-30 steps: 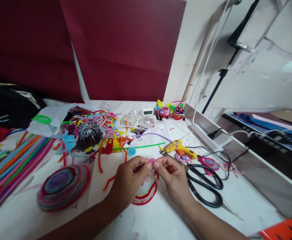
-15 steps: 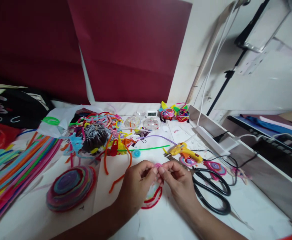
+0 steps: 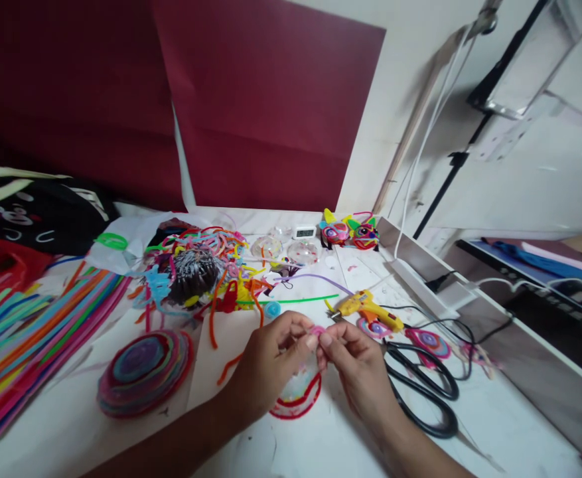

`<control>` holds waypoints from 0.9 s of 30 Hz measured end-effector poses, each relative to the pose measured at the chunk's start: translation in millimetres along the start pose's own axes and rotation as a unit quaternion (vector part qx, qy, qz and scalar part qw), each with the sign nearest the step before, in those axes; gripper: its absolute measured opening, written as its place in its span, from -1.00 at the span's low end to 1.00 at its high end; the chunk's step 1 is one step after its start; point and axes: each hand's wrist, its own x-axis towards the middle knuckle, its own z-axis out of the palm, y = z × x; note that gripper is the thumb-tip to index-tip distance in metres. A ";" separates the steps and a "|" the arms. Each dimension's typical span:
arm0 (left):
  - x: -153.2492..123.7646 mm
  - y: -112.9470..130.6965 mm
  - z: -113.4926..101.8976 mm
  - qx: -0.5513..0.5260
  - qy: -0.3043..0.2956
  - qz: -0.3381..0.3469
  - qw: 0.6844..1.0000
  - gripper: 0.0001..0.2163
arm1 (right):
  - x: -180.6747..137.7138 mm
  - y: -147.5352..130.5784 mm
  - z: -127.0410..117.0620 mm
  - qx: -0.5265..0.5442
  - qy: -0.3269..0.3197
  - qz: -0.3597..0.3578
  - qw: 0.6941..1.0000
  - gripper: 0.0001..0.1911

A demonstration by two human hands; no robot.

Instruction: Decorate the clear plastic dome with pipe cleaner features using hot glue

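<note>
White table [image 3: 494,418], tiny pink fuzzy coil [image 3: 315,330], pinched

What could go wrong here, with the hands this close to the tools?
1. The glue gun lies with its nozzle towards the right hand; if it is hot, it could burn a finger.
2. The scissors lie beside that wrist; a sideways move may knock them.
3. The small pink coil, pinched only between fingertips of the left hand and the right, could slip.
</note>
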 end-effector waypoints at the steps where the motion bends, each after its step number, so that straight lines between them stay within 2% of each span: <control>1: 1.2 -0.8 -2.8 0.001 -0.007 0.003 1.000 -0.78 | 0.5 -2.0 -0.4 0.013 -0.006 0.015 1.000 -0.73; 4: 3.9 -1.2 -10.2 0.022 -0.057 0.015 0.998 -0.68 | 1.4 -9.2 -1.6 0.040 -0.032 0.062 0.997 -0.72; 8: 5.4 1.4 -14.6 0.101 -0.096 0.062 0.988 -0.74 | 1.3 -16.5 -1.3 0.052 -0.053 0.089 0.993 -0.72; 14: 6.9 -4.2 -15.2 0.149 -0.066 0.086 0.983 -0.78 | 0.5 -19.0 1.5 0.092 -0.044 0.120 0.988 -0.72; 21: 6.7 -5.0 -13.2 0.190 -0.005 0.201 0.961 -0.82 | 1.5 -16.8 -0.6 0.095 -0.067 0.124 0.985 -0.71; 24: 6.3 -3.4 -11.8 0.199 0.021 0.228 0.953 -0.84 | 2.2 -17.1 -1.1 0.079 -0.070 0.116 0.988 -0.72; 27: 6.9 -2.5 -13.1 0.220 0.018 0.248 0.943 -0.80 | 3.0 -17.5 -2.1 0.057 -0.070 0.107 0.990 -0.72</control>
